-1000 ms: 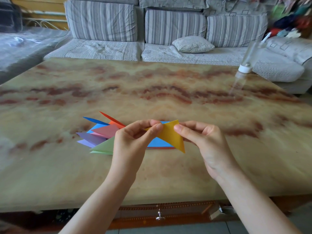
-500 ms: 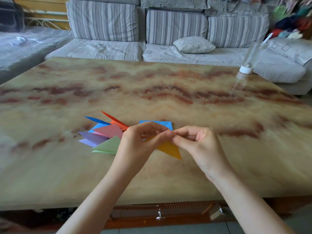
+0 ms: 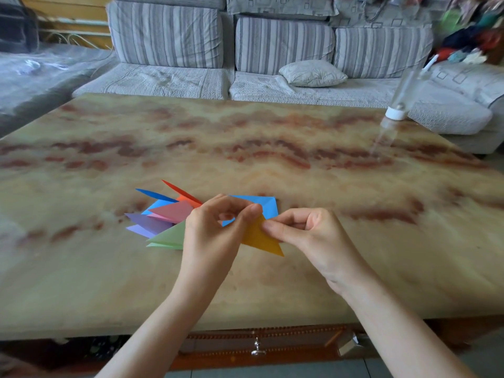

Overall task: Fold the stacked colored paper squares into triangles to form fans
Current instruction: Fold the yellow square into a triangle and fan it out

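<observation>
Nearest the camera, a drawer knob (image 3: 257, 347) sat below the front edge of the bench (image 3: 272, 290). Both forearms reached over that edge to approx. mid-bench. Left hand (image 3: 212, 236): grip pressed thumb to forefinger on the upper corner of a yellow triangle (image 3: 259, 240), other fingers curled. Right hand (image 3: 308, 236): grip pinched the same triangle at its right edge, thumb and forefinger tips on the paper, remaining fingers curled in. The triangle was held folded over the bench, long point aimed down and to the right. Directly behind the hands a blue square (image 3: 266, 205) lay flat on the bench, partly hidden by the left hand; sheets beneath it, if any, could not be made out. Left of the hands lay the folded pieces, overlapped in a fan w/ points spread left: green triangle (image 3: 170, 237) nearest, then purple triangle (image 3: 147, 223), pink triangle (image 3: 174, 211), blue triangle (image 3: 155, 196), red-orange triangle (image 3: 182, 193) farthest. At the bench's far right a clear bottle (image 3: 401, 96) stood on its white cap, blurred. Beyond the bench: a striped grey sofa (image 3: 169, 80) w/ one loose cushion (image 3: 312, 73).
</observation>
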`<state>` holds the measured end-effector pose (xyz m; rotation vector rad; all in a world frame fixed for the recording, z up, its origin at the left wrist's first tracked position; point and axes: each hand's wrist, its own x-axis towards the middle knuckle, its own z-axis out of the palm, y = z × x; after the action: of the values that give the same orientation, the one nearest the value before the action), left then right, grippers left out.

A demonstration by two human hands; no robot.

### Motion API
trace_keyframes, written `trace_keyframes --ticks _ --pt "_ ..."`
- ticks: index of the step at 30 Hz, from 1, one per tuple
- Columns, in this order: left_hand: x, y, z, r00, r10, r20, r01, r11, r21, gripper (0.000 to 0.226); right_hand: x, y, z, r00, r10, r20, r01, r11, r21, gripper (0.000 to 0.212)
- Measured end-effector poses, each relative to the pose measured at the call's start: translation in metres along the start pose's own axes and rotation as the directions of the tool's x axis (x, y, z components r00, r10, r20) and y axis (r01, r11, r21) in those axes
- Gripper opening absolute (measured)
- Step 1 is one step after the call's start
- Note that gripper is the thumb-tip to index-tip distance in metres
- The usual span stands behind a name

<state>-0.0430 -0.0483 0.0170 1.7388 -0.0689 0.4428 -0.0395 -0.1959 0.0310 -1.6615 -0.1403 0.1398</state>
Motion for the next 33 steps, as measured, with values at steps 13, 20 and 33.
trace_keyframes --ticks 13,20,33 --pt "0.009 -0.006 -0.004 0.998 -0.021 -0.066 0.026 0.997 0.075 0.013 -0.002 0.001 -0.003 0.999 0.021 0.030 -0.021 1.000 -0.002 0.008" --pt "0.010 -0.008 -0.002 0.997 -0.015 -0.072 0.020 0.997 0.069 0.014 -0.001 -0.001 -0.002 0.999 0.032 0.028 -0.032 0.999 0.003 0.008" --pt "0.025 -0.012 -0.013 0.993 -0.079 -0.087 0.079 0.997 0.000 0.016 -0.001 0.002 -0.011 0.998 0.020 -0.054 -0.022 0.999 -0.024 0.009"
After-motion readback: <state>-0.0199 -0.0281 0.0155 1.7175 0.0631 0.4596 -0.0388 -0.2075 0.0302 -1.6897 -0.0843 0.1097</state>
